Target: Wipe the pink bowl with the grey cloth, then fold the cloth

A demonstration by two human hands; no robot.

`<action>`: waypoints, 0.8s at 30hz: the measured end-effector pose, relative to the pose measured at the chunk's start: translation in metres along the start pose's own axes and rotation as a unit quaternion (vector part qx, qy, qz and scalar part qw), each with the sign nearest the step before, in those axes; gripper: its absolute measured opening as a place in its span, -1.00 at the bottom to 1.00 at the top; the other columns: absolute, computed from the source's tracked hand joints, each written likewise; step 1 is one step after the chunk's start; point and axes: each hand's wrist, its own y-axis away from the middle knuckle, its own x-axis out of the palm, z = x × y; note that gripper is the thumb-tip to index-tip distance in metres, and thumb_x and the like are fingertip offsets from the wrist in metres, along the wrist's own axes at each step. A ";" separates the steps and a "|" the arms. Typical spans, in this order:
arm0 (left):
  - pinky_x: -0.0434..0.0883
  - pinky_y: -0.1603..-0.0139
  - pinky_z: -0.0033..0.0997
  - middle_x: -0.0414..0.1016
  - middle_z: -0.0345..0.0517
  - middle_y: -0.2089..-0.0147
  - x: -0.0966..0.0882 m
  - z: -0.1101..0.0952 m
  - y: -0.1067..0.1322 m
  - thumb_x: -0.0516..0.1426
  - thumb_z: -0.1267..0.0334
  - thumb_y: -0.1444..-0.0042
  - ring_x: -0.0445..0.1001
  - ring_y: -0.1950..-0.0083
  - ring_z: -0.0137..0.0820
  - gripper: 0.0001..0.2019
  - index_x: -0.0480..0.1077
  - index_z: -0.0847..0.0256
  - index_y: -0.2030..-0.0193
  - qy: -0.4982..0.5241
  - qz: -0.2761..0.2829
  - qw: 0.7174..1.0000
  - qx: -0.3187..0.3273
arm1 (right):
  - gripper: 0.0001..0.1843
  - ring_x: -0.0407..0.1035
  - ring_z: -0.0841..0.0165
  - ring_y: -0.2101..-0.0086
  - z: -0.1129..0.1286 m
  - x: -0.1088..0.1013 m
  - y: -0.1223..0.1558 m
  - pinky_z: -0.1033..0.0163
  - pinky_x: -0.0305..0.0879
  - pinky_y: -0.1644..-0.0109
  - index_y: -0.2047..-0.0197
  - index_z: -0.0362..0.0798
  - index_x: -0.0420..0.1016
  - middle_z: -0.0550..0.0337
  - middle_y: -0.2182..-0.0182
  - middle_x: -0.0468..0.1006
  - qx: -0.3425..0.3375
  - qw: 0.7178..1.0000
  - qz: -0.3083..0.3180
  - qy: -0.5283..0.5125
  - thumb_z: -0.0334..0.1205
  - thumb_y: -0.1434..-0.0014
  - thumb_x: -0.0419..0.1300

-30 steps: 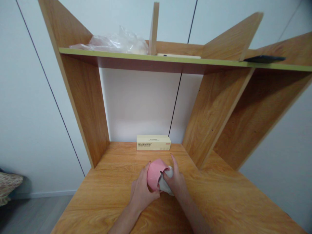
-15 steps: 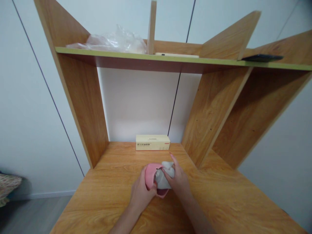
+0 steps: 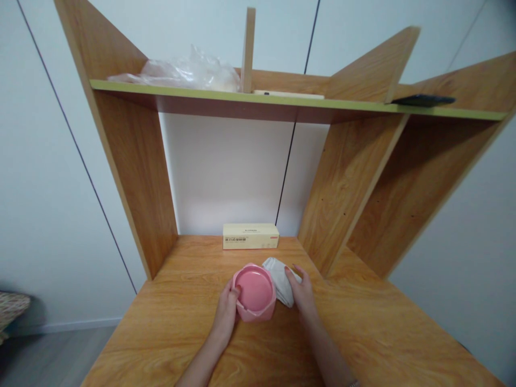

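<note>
My left hand grips the left side of a pink ashtray, thumb over the rim and the other fingers mostly hidden beneath. The ashtray has faceted sides and a round hollow, which faces up towards me with nothing in it. Just to its right, my right hand pinches a folded pale grey cloth between thumb and fingers. The cloth hangs close against the ashtray's right edge; whether the two touch I cannot tell.
Behind the hands, a cream box with printed lettering stands on the wooden desk. Overhead runs a shelf holding a clear plastic bag and a dark flat object. Wooden panels rise at both sides.
The cloth has come out of the ashtray's hollow and moved right with my right hand. My left hand has turned the ashtray so that its hollow faces up.
</note>
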 end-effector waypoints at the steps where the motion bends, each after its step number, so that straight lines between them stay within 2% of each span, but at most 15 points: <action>1: 0.36 0.26 -0.34 0.48 0.00 0.24 0.002 0.003 0.000 0.01 -0.09 0.05 0.43 0.23 -0.24 -0.46 0.35 0.32 0.08 0.028 -0.003 0.999 -0.020 | -0.48 0.37 0.18 0.19 -0.003 0.001 0.000 0.16 0.32 0.19 0.07 -0.15 0.30 -0.02 0.20 0.46 -0.004 1.000 0.009 0.002 0.04 0.01 0.03; 3: 0.34 0.42 -0.42 0.48 -0.03 0.35 0.006 0.008 0.000 0.02 -0.13 0.07 0.43 0.38 -0.31 -0.44 0.35 0.32 0.09 0.074 -0.003 0.996 -0.057 | -0.52 0.37 0.19 0.21 -0.005 0.001 0.003 0.15 0.32 0.19 0.09 -0.11 0.32 0.04 0.23 0.47 -0.021 1.000 0.023 0.005 -0.01 0.05 0.08; 5: 0.29 0.54 -0.49 0.44 -0.10 0.44 0.009 0.012 0.001 0.03 -0.14 0.09 0.37 0.50 -0.40 -0.43 0.35 0.32 0.11 0.107 0.001 0.992 -0.074 | -0.57 0.33 0.16 0.15 0.000 -0.003 0.006 0.08 0.25 0.09 0.12 -0.08 0.36 0.03 0.21 0.47 -0.063 0.997 0.030 0.041 -0.07 0.06 0.11; 8: 0.17 0.66 -0.59 0.34 -0.24 0.54 0.012 0.017 0.003 0.07 -0.14 0.11 0.24 0.62 -0.52 -0.46 0.33 0.29 0.13 0.123 0.003 0.989 -0.077 | -0.65 0.27 0.09 0.10 0.015 -0.015 0.007 -0.03 0.14 0.01 0.18 -0.08 0.42 -0.04 0.22 0.46 -0.131 0.983 0.017 0.128 -0.09 0.02 0.08; 10: 0.08 0.72 -0.63 0.25 -0.32 0.61 0.012 0.019 0.004 0.07 -0.14 0.10 0.15 0.68 -0.58 -0.47 0.31 0.28 0.14 0.115 0.007 0.990 -0.081 | -0.64 0.29 0.11 0.12 0.029 -0.022 0.006 -0.01 0.16 0.03 0.21 -0.10 0.43 -0.05 0.24 0.46 -0.145 0.983 0.019 0.114 -0.05 -0.03 0.02; 12: 0.03 0.76 -0.64 0.17 -0.38 0.66 0.013 0.019 0.004 0.05 -0.16 0.09 0.06 0.74 -0.61 -0.46 0.29 0.27 0.14 0.103 0.018 0.991 -0.082 | -0.60 0.36 0.19 0.23 0.043 -0.029 0.008 0.09 0.27 0.14 0.22 -0.11 0.42 -0.02 0.27 0.48 -0.123 0.990 0.055 0.044 0.00 -0.07 -0.04; 14: 0.00 0.77 -0.65 0.13 -0.41 0.69 0.014 0.018 0.004 0.04 -0.19 0.09 0.02 0.77 -0.63 -0.43 0.27 0.27 0.11 0.100 0.023 0.991 -0.080 | -0.54 0.39 0.29 0.44 0.054 -0.033 0.014 0.20 0.33 0.38 0.20 -0.11 0.41 0.07 0.38 0.50 -0.067 0.989 0.133 -0.013 0.06 -0.08 -0.09; 16: 0.03 0.76 -0.64 0.16 -0.39 0.68 0.015 0.016 0.004 0.05 -0.20 0.10 0.04 0.76 -0.62 -0.40 0.25 0.26 0.06 0.101 0.019 0.991 -0.080 | -0.50 0.32 0.37 0.62 0.064 -0.034 0.025 0.28 0.26 0.58 0.14 -0.09 0.38 0.16 0.47 0.49 -0.011 0.974 0.223 -0.040 0.11 -0.07 -0.08; 18: 0.10 0.71 -0.62 0.23 -0.36 0.64 0.017 0.014 0.005 0.06 -0.20 0.10 0.10 0.73 -0.61 -0.36 0.23 0.24 0.00 0.100 0.022 0.992 -0.078 | -0.50 0.34 0.38 0.61 0.069 -0.034 0.038 0.31 0.26 0.61 0.09 -0.05 0.36 0.19 0.45 0.51 0.004 0.958 0.279 -0.062 0.12 -0.02 0.00; 21: 0.14 0.68 -0.61 0.26 -0.33 0.62 0.021 0.010 0.010 0.04 -0.21 0.07 0.14 0.72 -0.59 -0.33 0.18 0.23 -0.07 0.084 0.051 0.993 -0.068 | -0.51 0.41 0.31 0.42 0.069 -0.035 0.053 0.29 0.35 0.46 0.09 0.00 0.36 0.17 0.34 0.52 -0.023 0.957 0.271 -0.101 0.07 0.07 0.12; 24: 0.09 0.72 -0.61 0.25 -0.32 0.62 0.023 0.003 0.017 -0.04 -0.20 -0.01 0.12 0.72 -0.58 -0.34 0.14 0.26 -0.11 0.051 0.108 0.992 -0.034 | -0.55 0.40 0.29 0.48 0.058 -0.040 0.057 0.27 0.33 0.51 0.12 0.00 0.39 0.18 0.45 0.52 -0.017 0.972 0.210 -0.100 0.03 0.07 0.11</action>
